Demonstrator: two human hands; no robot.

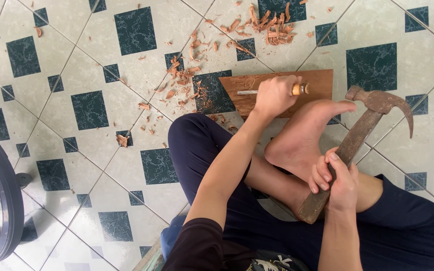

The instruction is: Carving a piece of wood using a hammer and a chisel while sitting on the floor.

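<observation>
Carving is underway: left hand is wrapped around a chisel, blade on the board pinned by a foot on the floor. Right hand grips a raised hammer; a square strike on the handle looks next.
</observation>
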